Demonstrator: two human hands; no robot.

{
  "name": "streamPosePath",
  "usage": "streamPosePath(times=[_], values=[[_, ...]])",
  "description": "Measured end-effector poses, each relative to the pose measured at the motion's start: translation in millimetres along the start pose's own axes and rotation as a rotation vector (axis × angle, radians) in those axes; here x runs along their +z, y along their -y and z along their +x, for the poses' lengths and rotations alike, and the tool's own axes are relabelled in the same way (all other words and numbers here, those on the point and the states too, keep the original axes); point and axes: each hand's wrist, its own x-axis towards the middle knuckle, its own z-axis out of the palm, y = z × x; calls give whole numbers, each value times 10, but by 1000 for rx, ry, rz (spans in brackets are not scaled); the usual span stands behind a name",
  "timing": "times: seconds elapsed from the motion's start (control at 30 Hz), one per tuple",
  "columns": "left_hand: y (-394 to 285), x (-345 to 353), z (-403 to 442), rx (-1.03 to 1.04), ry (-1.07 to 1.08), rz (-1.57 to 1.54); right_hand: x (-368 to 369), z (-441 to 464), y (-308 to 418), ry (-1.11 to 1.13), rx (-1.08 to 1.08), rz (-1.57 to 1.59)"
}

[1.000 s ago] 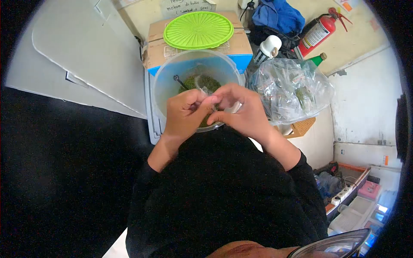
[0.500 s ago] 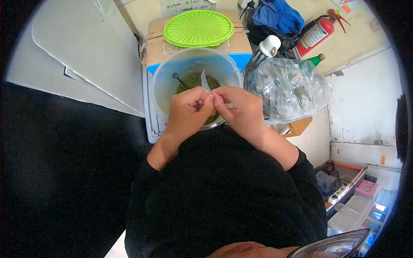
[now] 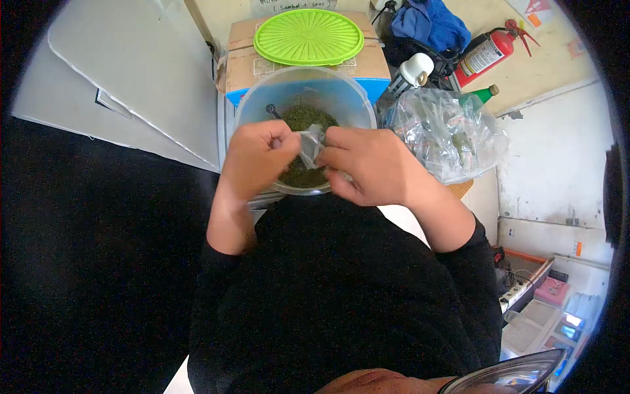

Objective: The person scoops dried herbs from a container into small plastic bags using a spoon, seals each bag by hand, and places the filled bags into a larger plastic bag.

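Note:
Over a large translucent tub [image 3: 368, 115], a small clear plastic bag [image 3: 310, 151] is stretched between my two hands. My left hand [image 3: 258, 161] pinches the bag's left side between thumb and fingers. On the other side, my right hand [image 3: 374, 164] has its curled fingers on the bag, the thumb lower and partly apart; its exact hold is blurred. Finely chopped green leafy stuff [image 3: 305, 118] covers the tub's bottom. A dark-handled utensil [image 3: 273, 111] leans in it, its lower end hidden.
A lime-green ribbed lid [image 3: 308, 37] rests on a cardboard box [image 3: 239, 69] behind the tub. To the right sits a big clear bag [image 3: 446, 138] of small packets, near a white-topped bottle [image 3: 416, 67], a green bottle [image 3: 485, 93] and a fire extinguisher [image 3: 484, 58].
My hands have moved apart from a close fingertip pinch, and the small bag is now spread between them. My view has shifted slightly.

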Motion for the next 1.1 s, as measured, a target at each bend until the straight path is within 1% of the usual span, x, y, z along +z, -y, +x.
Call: streamPosePath(times=[0.03, 0.07, 0.1, 0.13, 0.2, 0.23, 0.33, 0.43, 0.5, 0.53, 0.57, 0.63, 0.7, 0.77, 0.87, 0.93, 0.97, 1.07, 1.1], values=[[43, -32, 33, 22, -31, 44, 0, 33, -8, 3, -49, 41], [81, -70, 50, 44, -63, 87, -15, 77, -2, -2, -39, 61], [82, -154, 38, -11, 31, -23, -38, 132, 16, -5, -28, 82], [81, -137, 12, 73, 95, -196, -54, 184, 36, -6, -14, 106], [74, -90, -48, 246, 214, -543, -104, 328, 13, 92, -12, 170], [46, -195, -82, 240, 450, -481, -105, 404, -12, 141, -12, 201], [91, -199, -145, 241, 335, -636, -10, 636, -60, 95, -42, 437], [210, -339, -79, 134, 163, -619, 197, 838, -281, -242, 170, 642], [250, -336, -78, 210, -28, -642, 548, 979, -643, -221, 399, 271], [265, -324, -80, 243, -121, -649, 854, 1012, -884, 54, 459, 160], [261, -311, -94, 301, -171, -643, 1129, 1038, -1053, 330, 514, 52], [237, -306, -105, 424, -268, -626, 1383, 1192, -1101, 924, 746, 147], [285, -354, -127, 439, -322, -610, 1794, 1099, -1210, 953, 774, 191], [323, -408, -136, 449, -384, -603, 1893, 1073, -1192, 968, 779, 179], [346, -466, -152, 417, -512, -592, 1803, 1017, -1123, 678, 494, -38], [291, -463, -154, 357, -616, -555, 1584, 1027, -982, 568, 335, -1], [281, -442, -149, 354, -636, -550, 1522, 1022, -934, 505, 261, 20], [266, -417, -99, 379, -652, -514, 1898, 756, -1010, 696, 291, -96], [295, -426, -99, 400, -644, -492, 1967, 721, -996, 762, 312, -63]])
